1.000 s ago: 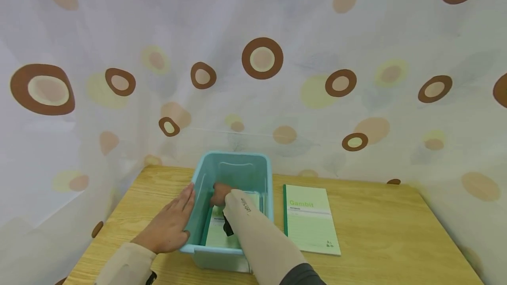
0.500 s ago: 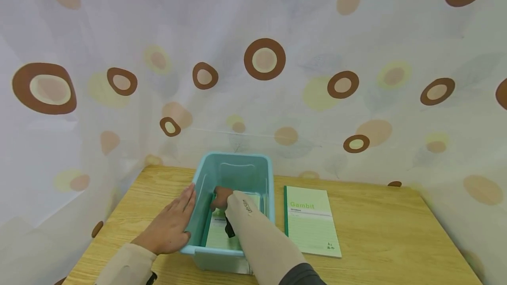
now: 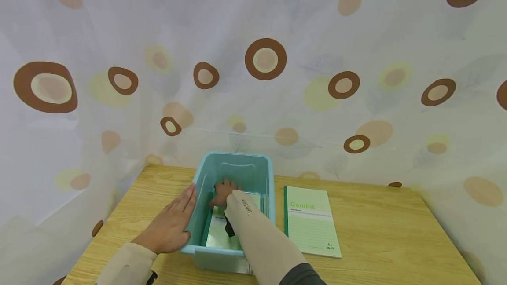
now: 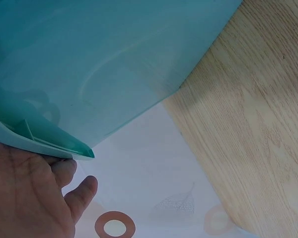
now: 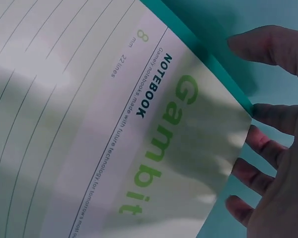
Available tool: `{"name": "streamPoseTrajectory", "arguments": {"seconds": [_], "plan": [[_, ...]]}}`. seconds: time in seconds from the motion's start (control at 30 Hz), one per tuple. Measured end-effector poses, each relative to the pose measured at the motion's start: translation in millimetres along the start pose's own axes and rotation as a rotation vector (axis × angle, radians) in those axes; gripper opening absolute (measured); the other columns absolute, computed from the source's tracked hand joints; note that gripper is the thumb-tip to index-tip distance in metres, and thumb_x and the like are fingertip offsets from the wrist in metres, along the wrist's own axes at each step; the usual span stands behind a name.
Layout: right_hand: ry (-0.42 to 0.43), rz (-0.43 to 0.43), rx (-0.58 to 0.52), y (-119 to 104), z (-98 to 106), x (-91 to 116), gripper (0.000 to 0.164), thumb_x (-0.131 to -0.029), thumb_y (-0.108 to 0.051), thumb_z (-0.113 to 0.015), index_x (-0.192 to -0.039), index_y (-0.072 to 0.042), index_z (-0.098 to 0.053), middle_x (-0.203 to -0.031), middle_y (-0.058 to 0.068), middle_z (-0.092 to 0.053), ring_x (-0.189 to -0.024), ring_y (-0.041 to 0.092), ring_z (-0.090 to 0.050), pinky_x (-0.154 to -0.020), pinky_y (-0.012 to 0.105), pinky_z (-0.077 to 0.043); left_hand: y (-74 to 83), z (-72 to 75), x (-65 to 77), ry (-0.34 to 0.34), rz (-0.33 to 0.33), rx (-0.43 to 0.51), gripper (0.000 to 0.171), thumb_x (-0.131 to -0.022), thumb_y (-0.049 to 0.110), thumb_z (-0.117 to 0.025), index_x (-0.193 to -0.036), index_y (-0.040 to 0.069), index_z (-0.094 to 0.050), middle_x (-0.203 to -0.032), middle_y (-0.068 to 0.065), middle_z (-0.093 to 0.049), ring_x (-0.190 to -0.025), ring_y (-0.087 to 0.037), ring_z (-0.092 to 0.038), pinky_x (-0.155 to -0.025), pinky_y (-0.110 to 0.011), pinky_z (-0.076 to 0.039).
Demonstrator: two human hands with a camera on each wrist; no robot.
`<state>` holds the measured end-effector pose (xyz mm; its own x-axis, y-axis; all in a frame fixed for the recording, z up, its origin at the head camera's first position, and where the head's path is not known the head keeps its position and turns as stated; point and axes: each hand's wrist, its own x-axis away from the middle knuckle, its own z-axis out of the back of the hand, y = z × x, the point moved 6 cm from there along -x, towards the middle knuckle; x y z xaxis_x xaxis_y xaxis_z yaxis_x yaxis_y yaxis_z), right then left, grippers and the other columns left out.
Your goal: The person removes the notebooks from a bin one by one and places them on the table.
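A light blue plastic bin (image 3: 227, 253) stands on the wooden table. My left hand (image 3: 168, 223) lies along its left rim with fingers straight; in the left wrist view, the fingers of that hand (image 4: 30, 198) touch the rim from below. My right hand (image 3: 222, 195) is inside the bin, fingers spread. Beneath it lies a pale green notebook (image 5: 114, 109) with a darker green spine and "Gambit" on its cover. The fingertips are right at the notebook's top edge, while the thumb (image 5: 268, 45) is apart from the spine. My right forearm hides part of the notebook.
A second Gambit notebook (image 3: 310, 223) lies flat on the table (image 3: 388, 232) to the right of the bin. Behind the table hangs a pale curtain (image 3: 301, 21) with brown and yellow spots, also along both sides.
Inside the bin, the fingers of my right hand have gone from curled to spread at the notebook's top edge. My left hand has stayed on the rim.
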<state>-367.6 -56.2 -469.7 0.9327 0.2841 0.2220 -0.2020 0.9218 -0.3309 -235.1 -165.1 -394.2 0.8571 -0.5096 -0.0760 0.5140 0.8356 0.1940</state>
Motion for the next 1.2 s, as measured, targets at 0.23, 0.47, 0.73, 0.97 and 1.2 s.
{"name": "streamPoseTrajectory", "arguments": {"seconds": [0.23, 0.47, 0.73, 0.97, 1.2], "plan": [[0.036, -0.007, -0.014, -0.1, 2.3, -0.6, 0.057, -0.080, -0.040, -0.073, -0.130, -0.018, -0.056, -0.130, 0.011, -0.049, -0.122, 0.031, -0.044, -0.102, 0.054, -0.033, 0.6, 0.9, 0.5, -0.001, -0.003, 0.000, 0.078, -0.077, 0.007, -0.051, -0.145, -0.016, -0.022, -0.156, -0.028, -0.014, -0.143, -0.041, -0.018, -0.109, -0.056, -0.027], [0.054, 0.005, -0.118, -0.4, 6.2, 4.0, 0.051, -0.079, -0.036, -0.075, -0.120, -0.016, -0.051, -0.112, 0.008, -0.060, -0.106, 0.029, -0.055, -0.093, 0.049, -0.038, 1.7, 1.5, 0.6, 0.000, -0.004, 0.008, 0.078, -0.077, 0.006, -0.051, -0.145, -0.016, -0.022, -0.156, -0.028, -0.013, -0.143, -0.041, -0.018, -0.109, -0.056, -0.027], [0.054, 0.008, -0.048, -3.8, 7.8, 6.8, 0.070, -0.079, -0.042, -0.073, -0.136, -0.008, -0.047, -0.127, 0.016, -0.053, -0.119, 0.031, -0.047, -0.100, 0.049, -0.035, 0.8, 1.0, 0.9, 0.000, -0.005, 0.011, 0.078, -0.077, 0.006, -0.052, -0.145, -0.016, -0.022, -0.156, -0.029, -0.014, -0.143, -0.042, -0.019, -0.108, -0.057, -0.027], [0.072, 0.007, -0.026, -5.2, 8.2, 4.7, 0.072, -0.079, -0.042, -0.074, -0.136, -0.008, -0.045, -0.124, 0.018, -0.053, -0.113, 0.031, -0.048, -0.100, 0.048, -0.036, 0.8, 0.7, 1.1, -0.003, -0.003, 0.002, 0.077, -0.077, 0.007, -0.052, -0.145, -0.016, -0.023, -0.156, -0.028, -0.014, -0.143, -0.041, -0.019, -0.109, -0.056, -0.027], [0.087, -0.009, 0.020, -3.6, 5.4, -1.6, 0.069, -0.079, -0.043, -0.073, -0.134, -0.012, -0.045, -0.119, 0.016, -0.057, -0.111, 0.031, -0.051, -0.095, 0.048, -0.036, 1.8, 2.1, 0.9, -0.002, -0.004, 0.003, 0.078, -0.077, 0.006, -0.052, -0.145, -0.016, -0.023, -0.156, -0.029, -0.014, -0.142, -0.042, -0.019, -0.108, -0.057, -0.028]]}}
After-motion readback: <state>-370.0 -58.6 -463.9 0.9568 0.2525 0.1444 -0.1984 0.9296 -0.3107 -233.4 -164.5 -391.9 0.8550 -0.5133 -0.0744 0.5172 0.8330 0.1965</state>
